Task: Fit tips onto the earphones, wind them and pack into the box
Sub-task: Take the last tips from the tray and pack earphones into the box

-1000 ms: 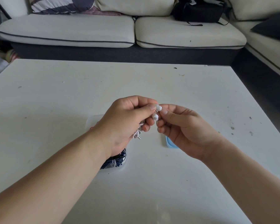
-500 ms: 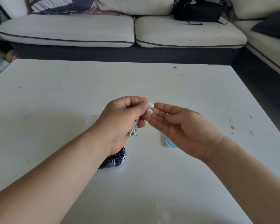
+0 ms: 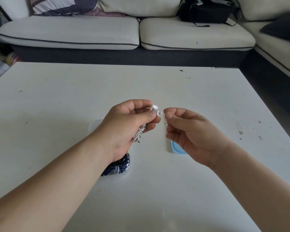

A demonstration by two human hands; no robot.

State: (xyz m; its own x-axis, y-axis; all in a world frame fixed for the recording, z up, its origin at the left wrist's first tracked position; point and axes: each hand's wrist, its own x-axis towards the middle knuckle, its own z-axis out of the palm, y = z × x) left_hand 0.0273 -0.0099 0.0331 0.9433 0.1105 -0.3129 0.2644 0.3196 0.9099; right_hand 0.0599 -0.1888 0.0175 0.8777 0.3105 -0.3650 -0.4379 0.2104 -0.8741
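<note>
Earphones (image 3: 156, 108), wound and white, are gripped in the left hand (image 3: 127, 129) (buds poking past its thumb), just beside the curled right hand (image 3: 191, 131); whether that one pinches anything, I cannot tell.

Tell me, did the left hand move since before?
Yes, a little: the left hand, gripping the white earphones, shifted left, away from the blue lid, opening a gap to the right hand.

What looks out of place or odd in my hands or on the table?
Nothing spilled or broken. On the wound earphones gripped by the left hand, the lower earbud seems to show a bare nozzle with no tip. The table has dark specks near its right edge.
</note>
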